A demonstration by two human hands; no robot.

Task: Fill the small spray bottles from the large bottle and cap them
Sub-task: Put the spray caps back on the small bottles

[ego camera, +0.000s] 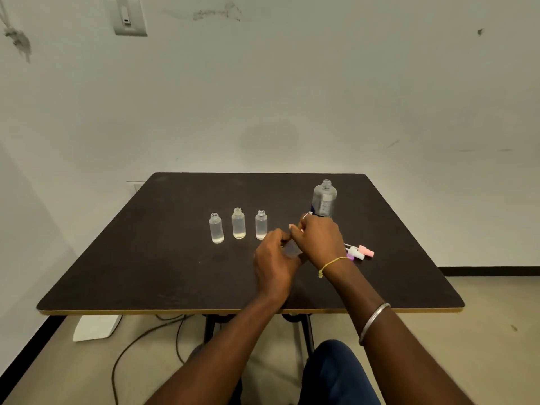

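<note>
A pale, scuffed wall [292, 97] fills the upper view, smudged with grey marks; a switch plate [128, 16] sits high on the left; a dark skirting strip [491, 271] meets the beige floor [482, 340]; the dark bench [146, 273] has a yellowish front edge; cables [137, 343] trail beneath it, beside a white block [96, 327], perhaps foam.

Dark square table [146, 273], yellowish front edge, against a scuffed pale wall [292, 97]. Wall switch plate [128, 16] far left. Under the table: black cables [137, 343] across beige floor [482, 331]; white block [96, 327] near left.
</note>
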